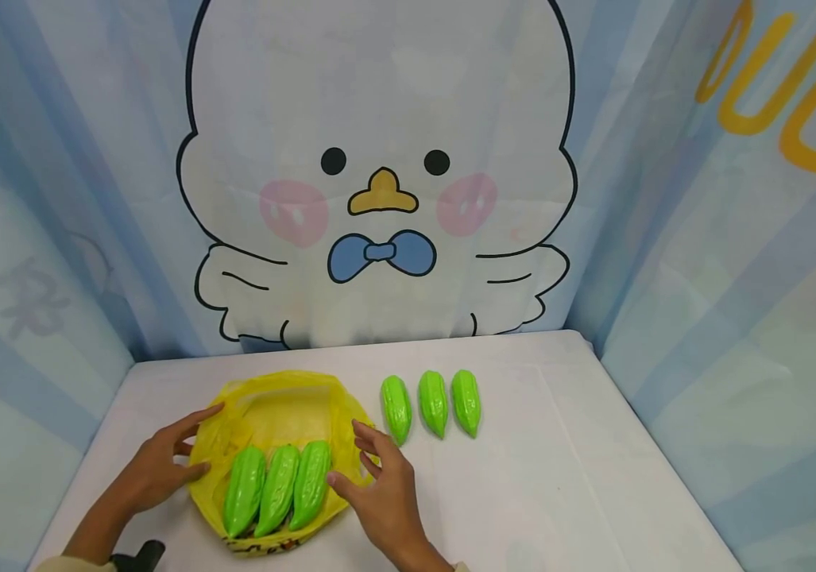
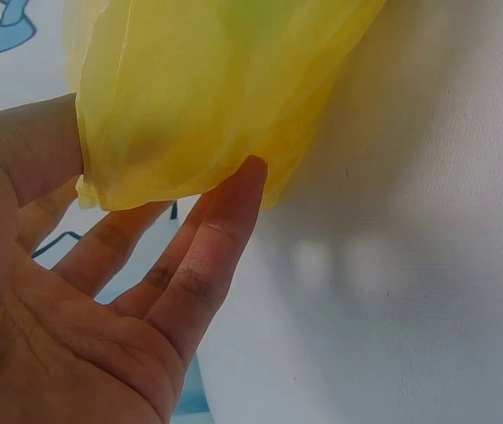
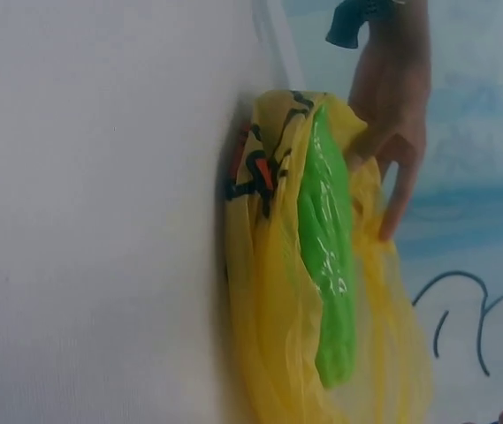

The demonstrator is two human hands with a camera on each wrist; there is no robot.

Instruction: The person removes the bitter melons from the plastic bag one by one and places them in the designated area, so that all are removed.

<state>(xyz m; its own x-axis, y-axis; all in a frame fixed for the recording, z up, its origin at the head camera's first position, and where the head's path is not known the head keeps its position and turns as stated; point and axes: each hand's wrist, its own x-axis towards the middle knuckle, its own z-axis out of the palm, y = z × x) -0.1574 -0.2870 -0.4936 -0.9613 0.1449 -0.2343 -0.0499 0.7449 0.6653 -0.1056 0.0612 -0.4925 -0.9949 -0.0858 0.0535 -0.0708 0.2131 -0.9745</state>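
Note:
A yellow plastic bag (image 1: 275, 405) lies spread open on the white table, its rim standing up in a ring. Three glossy green toy bitter melons (image 1: 277, 490) rest side by side in its near half; one bitter melon (image 3: 326, 256) shows at the bag's mouth in the right wrist view. My left hand (image 1: 157, 465) touches the bag's left rim with spread thumb and fingers, and fingertips (image 2: 249, 177) meet the film in the left wrist view. On the opposite side, my right hand (image 1: 386, 496) has its fingers extended and spread beside the right rim.
Three more bitter melons (image 1: 432, 403) stand in a row on the table (image 1: 522, 492), right of the bag. A printed cloth backdrop (image 1: 379, 95) with a cartoon bird rises behind the table, and cloth also hangs on both sides.

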